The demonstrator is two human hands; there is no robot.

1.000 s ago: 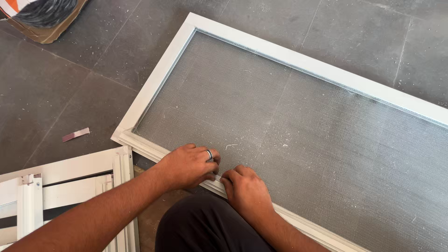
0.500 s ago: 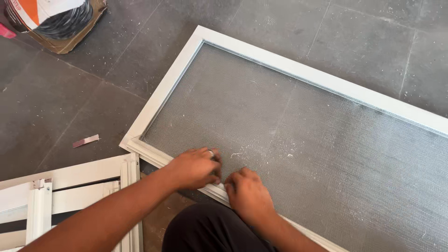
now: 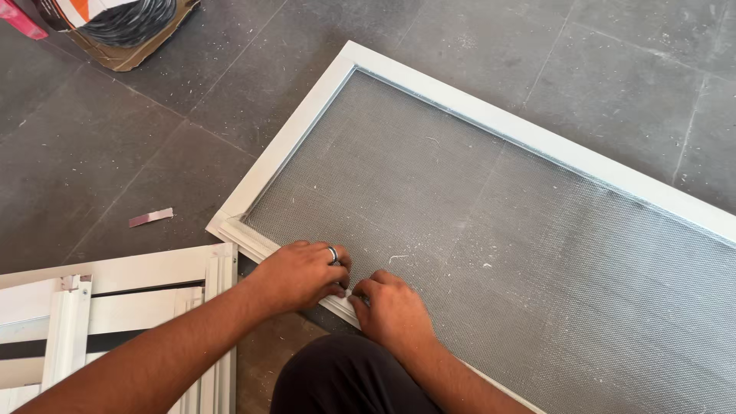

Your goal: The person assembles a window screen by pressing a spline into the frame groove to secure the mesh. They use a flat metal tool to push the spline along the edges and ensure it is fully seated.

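The screen frame (image 3: 491, 115) looks like smooth white painted metal, holding fine grey woven mesh (image 3: 498, 245). The floor (image 3: 100, 153) is matt, rough dark-grey tile.

Single head view, steep downward, close over white mesh frame (image 3: 307, 130) on floor (image 3: 115, 169).

Soft, even daylight is filling the scene, bright without glare. The floor (image 3: 115, 153) is showing only faint shadows, the darkest lying under the left hand (image 3: 300, 274) and the right hand (image 3: 392, 308). The mesh (image 3: 491, 230) is staying sharp; the edges are bending slightly.
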